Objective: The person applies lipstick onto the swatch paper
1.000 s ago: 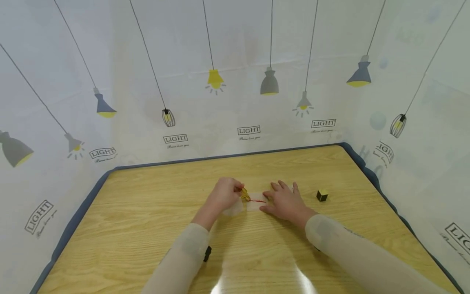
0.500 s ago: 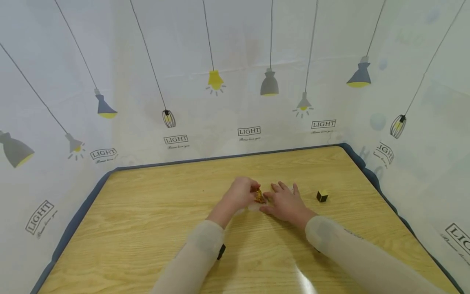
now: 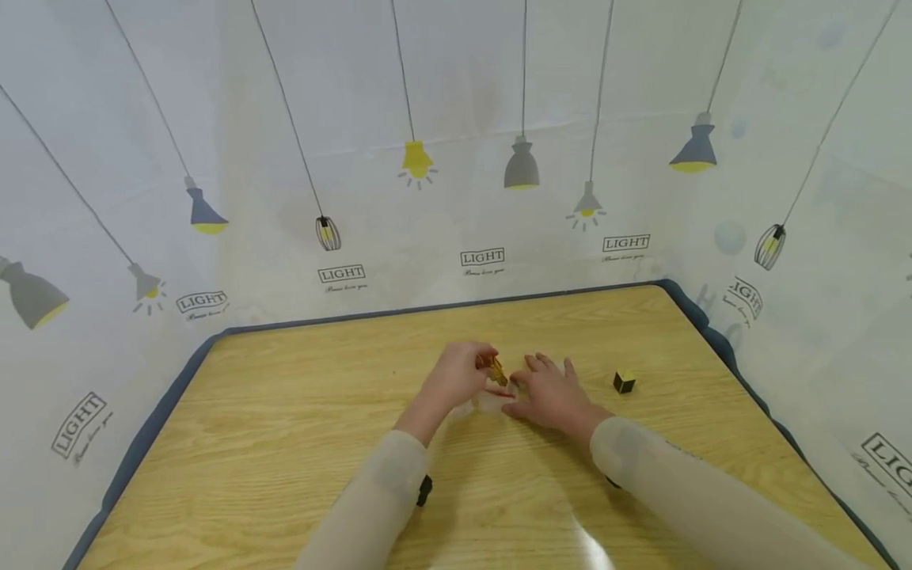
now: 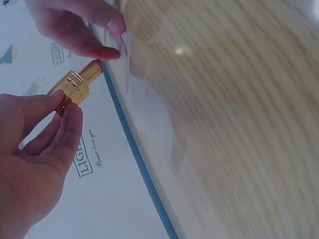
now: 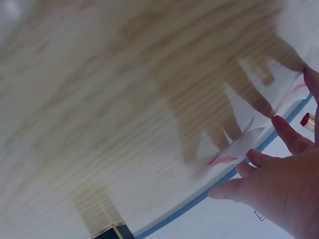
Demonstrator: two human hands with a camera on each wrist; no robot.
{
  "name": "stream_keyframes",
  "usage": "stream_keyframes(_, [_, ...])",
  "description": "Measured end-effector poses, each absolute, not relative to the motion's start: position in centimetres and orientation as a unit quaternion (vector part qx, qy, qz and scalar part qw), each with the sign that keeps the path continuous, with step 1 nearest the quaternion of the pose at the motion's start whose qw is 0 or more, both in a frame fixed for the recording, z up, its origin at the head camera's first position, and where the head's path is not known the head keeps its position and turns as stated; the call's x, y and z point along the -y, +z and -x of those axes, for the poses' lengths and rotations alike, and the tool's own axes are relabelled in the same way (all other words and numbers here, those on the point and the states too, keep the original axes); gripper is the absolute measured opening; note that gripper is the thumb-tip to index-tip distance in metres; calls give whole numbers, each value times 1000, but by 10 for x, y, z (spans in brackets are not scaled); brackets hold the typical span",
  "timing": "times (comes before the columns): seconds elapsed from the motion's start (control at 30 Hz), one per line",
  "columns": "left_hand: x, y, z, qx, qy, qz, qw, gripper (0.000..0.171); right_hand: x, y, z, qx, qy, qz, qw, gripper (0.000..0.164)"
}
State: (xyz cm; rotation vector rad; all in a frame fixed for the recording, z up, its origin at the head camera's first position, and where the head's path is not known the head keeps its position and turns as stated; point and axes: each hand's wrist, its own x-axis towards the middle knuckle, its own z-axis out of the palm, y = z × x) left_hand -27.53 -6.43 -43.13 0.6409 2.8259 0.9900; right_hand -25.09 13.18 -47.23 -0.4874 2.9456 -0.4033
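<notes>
My left hand (image 3: 456, 375) pinches a gold lipstick (image 4: 73, 88) between thumb and fingers. Its red tip points towards the right hand, and in the left wrist view it appears just above the sheet. A thin whitish sheet of paper (image 4: 152, 119) lies on the table beneath both hands. Fingers spread, my right hand (image 3: 554, 393) rests on the sheet's right part. A red streak (image 3: 499, 390) runs across the paper between the hands. Another red mark (image 5: 224, 160) shows by the right fingertips in the right wrist view.
A small black and gold lipstick cap (image 3: 624, 381) stands to the right of the right hand. The wood-grain table (image 3: 299, 427) has a blue edge at the back, where a white printed sheet (image 3: 427, 229) hangs behind it.
My left hand with the lipstick went right towards the right hand, then drew slightly back left. The red streak, covered half a second ago, is visible again. The right hand has stayed put.
</notes>
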Motion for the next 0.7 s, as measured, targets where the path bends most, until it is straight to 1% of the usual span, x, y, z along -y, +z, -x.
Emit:
stream_keyframes(0.13, [79, -429, 275, -913, 355, -200, 8, 28, -126, -471, 252, -969, -168, 166, 76, 55])
stream_keyframes(0.23, [89, -426, 274, -909, 374, -184, 0, 28, -123, -470, 253, -967, -173, 170, 82, 54])
stream_keyframes(0.5, [120, -421, 267, -892, 423, -157, -28, 27, -124, -467, 256, -966, -174, 180, 67, 53])
stream_keyframes(0.6, [133, -420, 266, -881, 453, -132, -32, 28, -122, -465, 258, -959, -195, 196, 65, 61])
stream_keyframes(0.7, [147, -422, 265, -875, 472, -104, -32, 30, -115, -462, 261, -950, -215, 211, 84, 71])
